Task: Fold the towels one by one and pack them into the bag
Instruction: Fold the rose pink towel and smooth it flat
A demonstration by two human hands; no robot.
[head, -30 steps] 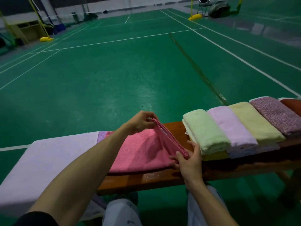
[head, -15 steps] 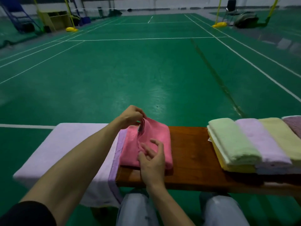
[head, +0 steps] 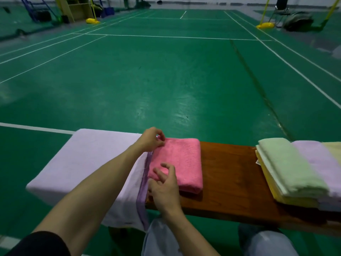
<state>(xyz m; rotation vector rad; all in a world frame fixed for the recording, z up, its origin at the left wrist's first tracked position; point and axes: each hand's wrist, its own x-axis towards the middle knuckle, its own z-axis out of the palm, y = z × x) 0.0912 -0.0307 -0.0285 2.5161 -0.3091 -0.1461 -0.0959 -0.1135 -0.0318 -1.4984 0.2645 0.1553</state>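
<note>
A pink towel, folded into a thick rectangle, lies flat on the wooden bench directly in front of the person. Its left edge sits against a large lavender towel that is draped over the bench's left end and hangs down at the front. The left hand reaches across the lavender towel to the pink towel's far left corner. Its fingers are curled and bunched, with the fingertips pinching the cloth at that corner. The right hand is at the near left corner of the pink towel, with its fingers loosely spread and slightly bent above the cloth. Whether they touch the towel cannot be told. Bare wood separates the pink towel from a stack of folded towels at the right end of the bench. In that stack a light green towel sits beside a lilac towel, with a pale yellow towel at the frame edge and a brighter yellow towel showing underneath. The person's knees, in light trousers, sit below the bench's front edge, and the green court floor with white lines stretches beyond.
</note>
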